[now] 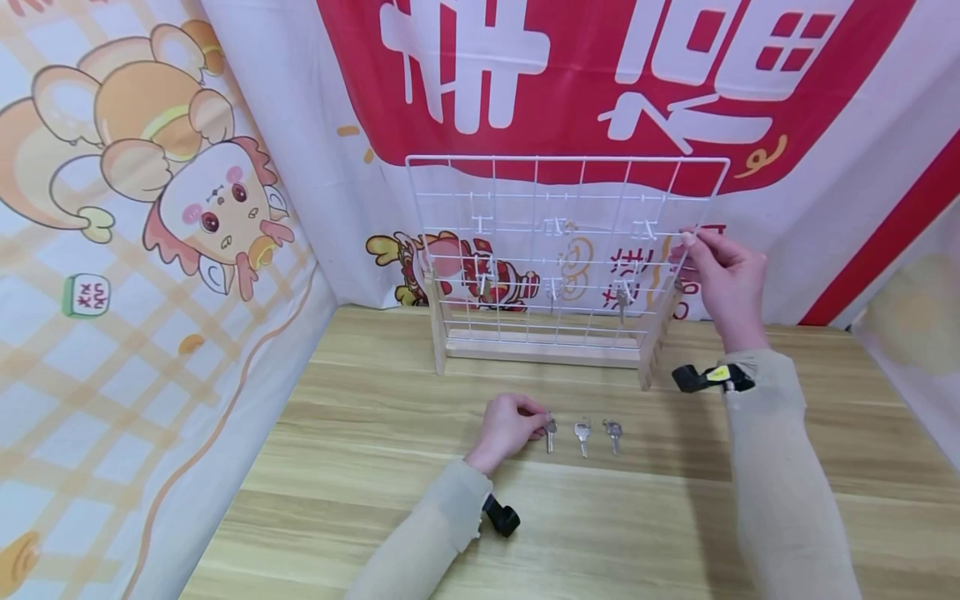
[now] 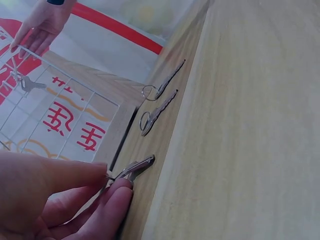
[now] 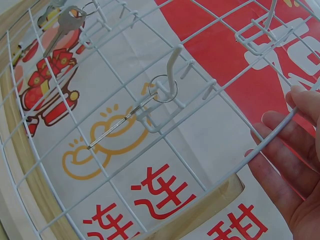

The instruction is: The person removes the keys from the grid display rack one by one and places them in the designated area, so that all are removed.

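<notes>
On the table, my left hand (image 1: 510, 427) pinches the ring end of a silver key (image 2: 140, 169) between thumb and forefinger. Two more keys with rings, a middle key (image 1: 582, 437) and a right-hand key (image 1: 614, 435), lie beside it in a row. My right hand (image 1: 726, 279) grips the right edge of a white wire grid rack (image 1: 567, 157), thumb in front and fingers behind the wire. From the lower hooks hang other keys, one of them a key (image 3: 122, 121) seen edge-on by its ring in the right wrist view.
The grid stands upright in wooden feet (image 1: 437, 333) joined by a wooden bar (image 1: 547, 348). Bare white hooks (image 1: 555, 226) sit in the upper row. Printed cloth (image 1: 360, 50) hangs close behind the rack, and another patterned cloth (image 1: 187, 367) borders the table on the left.
</notes>
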A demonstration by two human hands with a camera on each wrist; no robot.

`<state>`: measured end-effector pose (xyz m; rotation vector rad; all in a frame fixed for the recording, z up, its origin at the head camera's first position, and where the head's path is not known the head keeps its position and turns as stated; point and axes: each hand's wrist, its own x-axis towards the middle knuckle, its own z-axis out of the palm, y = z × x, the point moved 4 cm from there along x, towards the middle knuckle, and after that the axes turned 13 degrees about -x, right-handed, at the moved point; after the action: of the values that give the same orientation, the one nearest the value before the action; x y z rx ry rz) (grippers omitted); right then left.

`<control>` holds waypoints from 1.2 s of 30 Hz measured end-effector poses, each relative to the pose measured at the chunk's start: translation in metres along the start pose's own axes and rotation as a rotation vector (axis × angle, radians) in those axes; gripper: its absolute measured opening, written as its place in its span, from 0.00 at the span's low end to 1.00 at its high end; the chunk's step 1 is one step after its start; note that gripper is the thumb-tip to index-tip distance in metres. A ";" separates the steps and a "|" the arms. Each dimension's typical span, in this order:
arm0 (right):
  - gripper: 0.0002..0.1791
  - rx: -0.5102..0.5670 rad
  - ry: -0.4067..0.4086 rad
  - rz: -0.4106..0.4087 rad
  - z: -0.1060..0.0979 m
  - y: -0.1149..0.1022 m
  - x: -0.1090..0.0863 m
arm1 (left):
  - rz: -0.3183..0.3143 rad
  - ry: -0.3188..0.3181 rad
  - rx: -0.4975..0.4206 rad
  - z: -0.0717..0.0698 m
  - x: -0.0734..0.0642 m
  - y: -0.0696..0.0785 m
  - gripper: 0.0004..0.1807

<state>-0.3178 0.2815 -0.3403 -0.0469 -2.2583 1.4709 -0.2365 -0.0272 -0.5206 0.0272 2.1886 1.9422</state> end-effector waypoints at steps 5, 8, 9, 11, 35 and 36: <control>0.23 0.005 0.000 -0.002 0.000 0.000 0.001 | -0.031 -0.004 0.030 -0.001 0.002 0.001 0.02; 0.22 0.008 -0.001 0.000 0.000 0.000 0.000 | -0.047 -0.008 0.046 -0.001 0.003 0.001 0.02; 0.22 0.004 0.000 -0.001 0.000 0.000 0.000 | -0.047 -0.009 0.052 -0.001 0.003 0.001 0.02; 0.22 -0.003 0.000 -0.003 0.000 0.000 0.000 | -0.049 -0.012 0.058 -0.001 0.004 0.001 0.02; 0.21 -0.003 0.004 -0.027 0.000 0.000 0.001 | 0.157 0.113 0.104 -0.049 0.006 0.049 0.13; 0.21 -0.004 0.005 -0.029 0.000 0.000 0.001 | 0.172 0.133 0.090 -0.054 0.006 0.055 0.14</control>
<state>-0.3186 0.2813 -0.3397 -0.0184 -2.2484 1.4499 -0.2589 -0.0717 -0.4614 0.1069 2.4325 1.9847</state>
